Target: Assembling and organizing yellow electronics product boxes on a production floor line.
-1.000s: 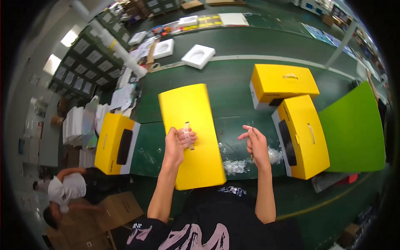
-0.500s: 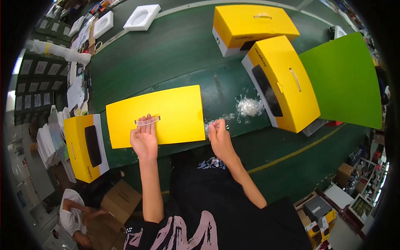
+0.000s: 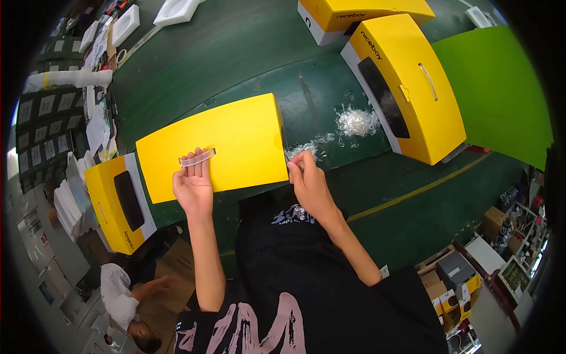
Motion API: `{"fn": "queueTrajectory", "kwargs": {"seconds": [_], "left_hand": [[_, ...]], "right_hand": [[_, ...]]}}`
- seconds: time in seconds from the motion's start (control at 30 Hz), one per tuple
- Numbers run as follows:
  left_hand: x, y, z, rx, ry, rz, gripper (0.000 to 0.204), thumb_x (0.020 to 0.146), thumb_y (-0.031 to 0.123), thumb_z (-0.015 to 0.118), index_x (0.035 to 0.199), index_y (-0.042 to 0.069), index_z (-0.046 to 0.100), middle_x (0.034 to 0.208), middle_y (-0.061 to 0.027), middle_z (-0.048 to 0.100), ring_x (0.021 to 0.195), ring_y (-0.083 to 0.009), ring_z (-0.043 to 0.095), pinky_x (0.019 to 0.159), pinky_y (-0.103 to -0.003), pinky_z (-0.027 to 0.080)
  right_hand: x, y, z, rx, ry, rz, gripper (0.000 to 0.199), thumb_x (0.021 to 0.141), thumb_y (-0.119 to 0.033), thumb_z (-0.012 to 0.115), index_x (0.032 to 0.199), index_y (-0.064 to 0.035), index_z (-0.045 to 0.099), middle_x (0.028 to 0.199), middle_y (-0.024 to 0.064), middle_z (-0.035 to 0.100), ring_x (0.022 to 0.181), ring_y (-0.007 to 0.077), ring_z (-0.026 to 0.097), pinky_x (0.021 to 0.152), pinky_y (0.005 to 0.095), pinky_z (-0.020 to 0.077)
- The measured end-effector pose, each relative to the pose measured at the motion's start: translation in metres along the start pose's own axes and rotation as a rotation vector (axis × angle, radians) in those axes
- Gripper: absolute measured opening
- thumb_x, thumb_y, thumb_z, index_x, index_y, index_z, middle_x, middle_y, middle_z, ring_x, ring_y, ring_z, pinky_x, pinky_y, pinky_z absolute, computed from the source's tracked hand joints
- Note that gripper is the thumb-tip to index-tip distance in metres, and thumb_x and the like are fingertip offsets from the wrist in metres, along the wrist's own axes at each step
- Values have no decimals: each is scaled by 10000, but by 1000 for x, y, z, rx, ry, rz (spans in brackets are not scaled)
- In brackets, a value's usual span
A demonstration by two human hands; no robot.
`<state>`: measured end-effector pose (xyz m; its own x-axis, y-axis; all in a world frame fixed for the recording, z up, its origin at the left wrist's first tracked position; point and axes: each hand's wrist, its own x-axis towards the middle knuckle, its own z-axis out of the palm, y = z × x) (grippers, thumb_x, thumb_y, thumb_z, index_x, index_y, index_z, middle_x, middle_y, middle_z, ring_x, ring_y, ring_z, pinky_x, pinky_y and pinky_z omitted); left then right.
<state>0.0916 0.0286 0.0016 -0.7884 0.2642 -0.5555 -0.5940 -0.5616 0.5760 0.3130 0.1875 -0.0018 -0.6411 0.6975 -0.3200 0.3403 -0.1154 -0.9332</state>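
Observation:
A closed yellow box [image 3: 242, 141] lies in front of me, with a clear plastic carrying handle [image 3: 197, 157] on its upper face. The fingers of my left hand [image 3: 194, 186] are slipped under this handle, palm up. My right hand [image 3: 308, 180] is at the box's right edge, thumb and forefinger pinched together. What they hold, if anything, is too small to make out. Just beyond these fingertips lie thin clear plastic pieces [image 3: 306, 149], and farther right is a larger pile of clear plastic bits [image 3: 357, 122].
On the green table [image 3: 224, 76], a yellow and white box [image 3: 413, 88] stands right, another [image 3: 365, 12] behind it, and one [image 3: 121, 203] left. A green board [image 3: 501, 88] is far right. White foam pieces [image 3: 177, 9] lie at the back. Another person [image 3: 121, 295] works lower left.
My right hand has moved left, closer against the box's right edge. My left hand stays under the handle. The whole view has shifted, and the other person's posture has changed.

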Motion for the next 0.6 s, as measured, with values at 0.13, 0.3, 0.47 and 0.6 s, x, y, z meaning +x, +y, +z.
{"fn": "queueTrajectory", "kwargs": {"seconds": [0.13,0.3,0.47,0.6], "left_hand": [[2,5,2,30,-30,17,281,1025,125,429,1242,-31,516,1349,-244,570,1406,-415,511,1248,-548,360],[-3,-2,9,39,31,38,291,1026,135,432,1249,-34,513,1344,-251,569,1395,-427,517,1236,-559,370],[-2,-1,6,-14,16,33,286,989,88,444,1233,-51,497,1320,-259,568,1405,-422,501,1243,-559,353],[-1,-2,2,28,70,82,273,984,119,436,1190,-48,502,1270,-252,585,1340,-433,555,1223,-562,399]], "right_hand": [[5,0,5,-40,39,-86,99,1058,-61,547,1052,18,489,793,171,631,687,274,627,657,377,490],[7,-4,8,-49,77,-52,105,1050,-63,559,1055,16,490,844,202,664,722,339,673,658,404,500],[5,-9,2,-297,317,-85,64,1035,-53,555,1047,-5,516,868,215,675,772,378,705,662,429,508],[20,-17,-97,-300,865,-122,107,1071,-138,547,1047,-33,553,811,64,604,686,176,574,633,357,502]]}}
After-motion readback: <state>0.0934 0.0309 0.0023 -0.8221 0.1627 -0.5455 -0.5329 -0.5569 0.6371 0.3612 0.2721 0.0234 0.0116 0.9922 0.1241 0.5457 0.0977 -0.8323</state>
